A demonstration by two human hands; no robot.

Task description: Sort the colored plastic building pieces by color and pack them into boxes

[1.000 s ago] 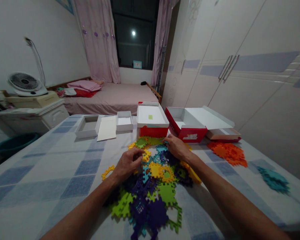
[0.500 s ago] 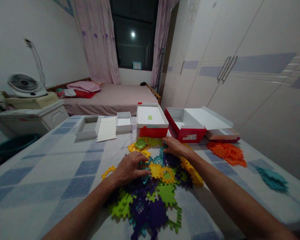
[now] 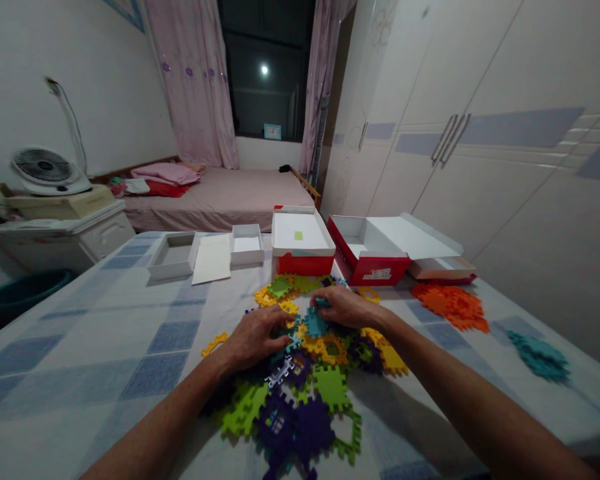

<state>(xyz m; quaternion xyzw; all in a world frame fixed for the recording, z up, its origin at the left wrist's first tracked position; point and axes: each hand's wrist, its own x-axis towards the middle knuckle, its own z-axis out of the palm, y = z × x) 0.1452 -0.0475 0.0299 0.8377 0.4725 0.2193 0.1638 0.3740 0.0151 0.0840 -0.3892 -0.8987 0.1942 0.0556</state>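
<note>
A heap of interlocking plastic pieces with notched edges lies in front of me. It has dark purple [image 3: 314,427], green [image 3: 331,387] and yellow [image 3: 333,349] pieces. At its left side, my left hand [image 3: 260,337] rests with thumb and fingers apart, next to a small light-blue piece [image 3: 294,343]. My right hand [image 3: 347,307] is closed on a teal piece [image 3: 316,322] above the heap's middle. A pale lilac piece [image 3: 280,372] lies nearer to me, below my left hand.
Beyond the heap stand a red-and-white box [image 3: 305,265], an open red box [image 3: 380,270] and a grey tray [image 3: 173,268]. Orange pieces [image 3: 453,308] and a separate teal stack [image 3: 540,357] lie to the right on the checked cloth [image 3: 105,400].
My right hand has moved toward me and slightly left, and a teal piece now shows at its fingertips. A pale lilac piece has come into sight near my left hand.
</note>
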